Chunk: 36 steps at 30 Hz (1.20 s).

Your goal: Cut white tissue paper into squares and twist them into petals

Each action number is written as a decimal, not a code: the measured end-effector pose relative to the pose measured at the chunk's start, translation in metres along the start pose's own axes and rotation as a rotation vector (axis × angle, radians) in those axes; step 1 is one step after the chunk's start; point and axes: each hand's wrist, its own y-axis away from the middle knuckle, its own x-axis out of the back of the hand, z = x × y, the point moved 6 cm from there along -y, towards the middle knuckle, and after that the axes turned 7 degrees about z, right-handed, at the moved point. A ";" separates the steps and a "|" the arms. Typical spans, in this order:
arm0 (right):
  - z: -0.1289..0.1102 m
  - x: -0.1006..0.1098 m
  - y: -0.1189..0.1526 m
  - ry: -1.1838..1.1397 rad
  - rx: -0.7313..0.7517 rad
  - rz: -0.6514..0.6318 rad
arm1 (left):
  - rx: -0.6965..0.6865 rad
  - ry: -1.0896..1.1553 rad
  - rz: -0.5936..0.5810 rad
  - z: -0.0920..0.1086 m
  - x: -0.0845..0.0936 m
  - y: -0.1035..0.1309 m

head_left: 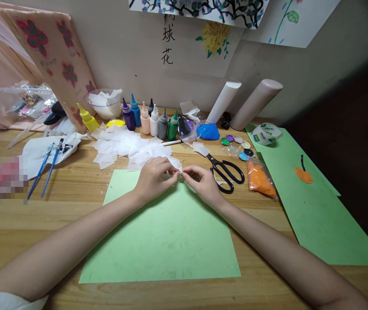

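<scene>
Over the top edge of a green sheet (164, 232), my left hand (156, 178) and my right hand (203, 185) meet fingertip to fingertip. Both pinch a small bit of white paper (180, 170), mostly hidden by the fingers. Many thin white paper squares (126, 144) lie loosely piled behind my left hand. Black-handled scissors (224, 170) rest just behind and to the right of my right hand, with a white paper piece (201, 149) at their blades.
Paint bottles (145, 120) and a bowl of white paper (106, 104) stand at the back. Brushes (51, 168) lie left. An orange clay bag (261, 178), blue clay (207, 131), tape roll (267, 134) and another green sheet (319, 215) are right.
</scene>
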 end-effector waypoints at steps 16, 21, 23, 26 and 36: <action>-0.003 0.001 0.000 0.028 0.022 -0.002 | -0.034 -0.056 -0.007 0.002 -0.001 0.003; -0.003 0.000 0.001 0.020 0.021 -0.006 | -0.014 -0.040 0.011 0.002 0.001 0.002; -0.002 0.000 0.001 0.022 0.015 -0.002 | 0.039 -0.017 0.021 -0.001 0.003 0.001; 0.000 0.001 0.001 0.037 0.005 0.013 | 0.147 0.068 0.044 -0.006 0.006 -0.001; 0.001 0.004 0.001 0.067 -0.014 0.038 | 0.485 0.126 0.351 -0.043 0.021 0.002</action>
